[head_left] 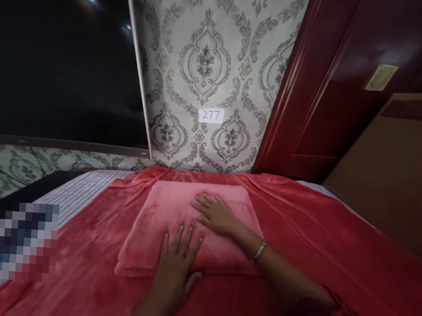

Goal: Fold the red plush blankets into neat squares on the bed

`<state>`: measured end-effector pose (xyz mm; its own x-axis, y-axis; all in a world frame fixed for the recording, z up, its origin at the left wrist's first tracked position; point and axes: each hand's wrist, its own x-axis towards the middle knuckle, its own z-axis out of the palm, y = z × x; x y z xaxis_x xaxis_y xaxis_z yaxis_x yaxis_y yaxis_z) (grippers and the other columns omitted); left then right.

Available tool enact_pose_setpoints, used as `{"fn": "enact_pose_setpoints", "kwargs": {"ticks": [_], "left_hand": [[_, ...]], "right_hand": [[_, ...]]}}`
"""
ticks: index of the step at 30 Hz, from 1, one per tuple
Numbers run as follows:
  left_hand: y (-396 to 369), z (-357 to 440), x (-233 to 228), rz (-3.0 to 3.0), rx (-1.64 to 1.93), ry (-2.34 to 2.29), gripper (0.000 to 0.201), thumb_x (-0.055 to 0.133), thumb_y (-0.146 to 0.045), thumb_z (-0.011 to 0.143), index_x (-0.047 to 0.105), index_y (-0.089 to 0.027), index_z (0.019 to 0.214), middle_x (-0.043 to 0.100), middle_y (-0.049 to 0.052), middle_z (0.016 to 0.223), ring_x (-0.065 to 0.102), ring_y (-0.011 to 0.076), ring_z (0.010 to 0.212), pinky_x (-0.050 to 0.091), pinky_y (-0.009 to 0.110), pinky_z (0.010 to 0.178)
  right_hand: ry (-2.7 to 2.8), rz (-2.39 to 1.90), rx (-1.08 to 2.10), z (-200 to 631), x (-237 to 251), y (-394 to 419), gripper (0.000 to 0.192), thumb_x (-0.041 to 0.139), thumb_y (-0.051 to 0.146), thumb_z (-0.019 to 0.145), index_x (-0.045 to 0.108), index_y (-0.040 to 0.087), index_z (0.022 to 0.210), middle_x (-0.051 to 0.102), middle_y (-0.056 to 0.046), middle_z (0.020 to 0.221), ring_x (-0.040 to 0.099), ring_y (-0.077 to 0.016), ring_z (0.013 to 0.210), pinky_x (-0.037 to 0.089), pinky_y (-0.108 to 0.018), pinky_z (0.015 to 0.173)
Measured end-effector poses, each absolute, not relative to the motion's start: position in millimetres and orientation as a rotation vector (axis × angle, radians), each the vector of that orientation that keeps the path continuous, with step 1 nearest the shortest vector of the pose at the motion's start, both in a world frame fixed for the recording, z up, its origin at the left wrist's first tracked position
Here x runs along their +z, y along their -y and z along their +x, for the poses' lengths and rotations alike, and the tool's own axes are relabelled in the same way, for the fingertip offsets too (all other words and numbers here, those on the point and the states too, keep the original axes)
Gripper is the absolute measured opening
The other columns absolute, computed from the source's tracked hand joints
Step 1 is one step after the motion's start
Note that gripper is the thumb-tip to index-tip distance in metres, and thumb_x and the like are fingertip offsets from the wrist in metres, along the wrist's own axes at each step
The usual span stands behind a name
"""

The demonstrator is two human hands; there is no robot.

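Your left hand (176,265) lies flat on the near edge of the folded pink blanket (164,212), its fingers (180,239) spread wide and holding nothing. Your right hand (216,215) lies flat on top of the same blanket, a bit farther back, fingers stretched out, and it grips nothing either. A silver bracelet (258,251) sits on your right wrist.

The folded blanket rests in the middle of the bed, on a big red cover (334,242). You cannot see what is under the cover, only a striped sheet (76,188) peeking out on the left. A blurred patch (16,239) hides the near left corner. On the wall, a small white tag (210,115) reads 277. The dark window (60,58) shows only 2 small lights.
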<state>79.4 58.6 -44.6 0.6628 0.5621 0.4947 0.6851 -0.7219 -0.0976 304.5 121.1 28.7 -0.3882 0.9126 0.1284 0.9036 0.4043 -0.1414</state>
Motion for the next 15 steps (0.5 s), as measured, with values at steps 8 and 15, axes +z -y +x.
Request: {"fn": "enact_pose_setpoints", "kwargs": {"ticks": [8, 15], "left_hand": [[-60.1, 73.7, -48.0, -2.596, -0.635, 0.953, 0.086, 0.066, -0.033, 0.083, 0.027, -0.035, 0.16, 0.028, 0.006, 0.167, 0.026, 0.0379, 0.152, 0.024, 0.065, 0.118], [-57.1, 76.1, -44.3, -2.641, -0.691, 0.975, 0.083, 0.064, -0.03, 0.085, 0.028, -0.032, 0.16, 0.029, 0.007, 0.167, 0.024, 0.0384, 0.153, 0.021, 0.068, 0.118]], "right_hand": [[1.803, -2.247, 0.08, 378.5, 4.6, -153.1, 0.062, 0.034, 0.054, 0.102, 0.035, 0.027, 0.158, 0.029, -0.009, 0.167, 0.02, -0.0313, 0.154, 0.019, -0.06, 0.12], [1.793, -2.219, 0.094, 377.7, -2.4, -150.3, 0.062, 0.033, 0.053, 0.103, 0.034, 0.026, 0.158, 0.028, -0.009, 0.167, 0.019, -0.0323, 0.154, 0.02, -0.063, 0.118]]}}
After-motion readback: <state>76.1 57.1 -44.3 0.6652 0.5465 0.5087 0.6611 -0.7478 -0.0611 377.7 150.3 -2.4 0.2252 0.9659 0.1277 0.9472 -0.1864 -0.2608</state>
